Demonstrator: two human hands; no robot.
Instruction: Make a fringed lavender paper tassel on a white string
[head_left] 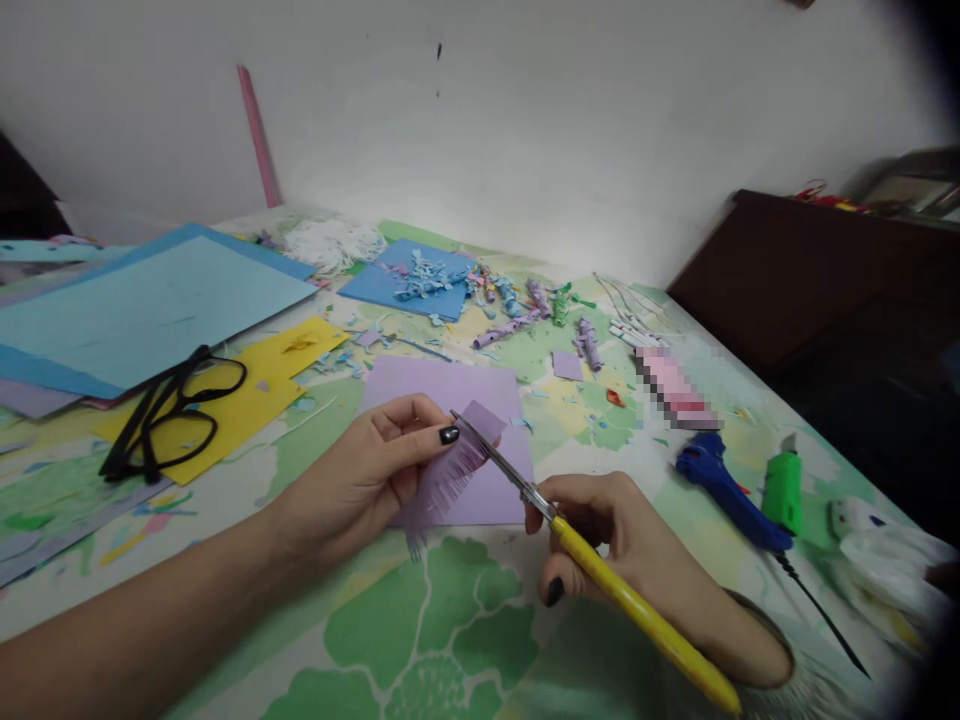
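scissors at a fringed strip of purple paper, above a square purple sheet.

the right hand is curled around the yellow-handled scissors, their blades meeting the strip; the left hand pinches the strip between thumb and fingers, its cut fringe hanging down. to the left, black-framed glasses lie partly on yellow paper; to the right are a blue glue gun and a green box cutter. farther back, curled, fringed paper pieces rest on blue sheets, near the white wall.
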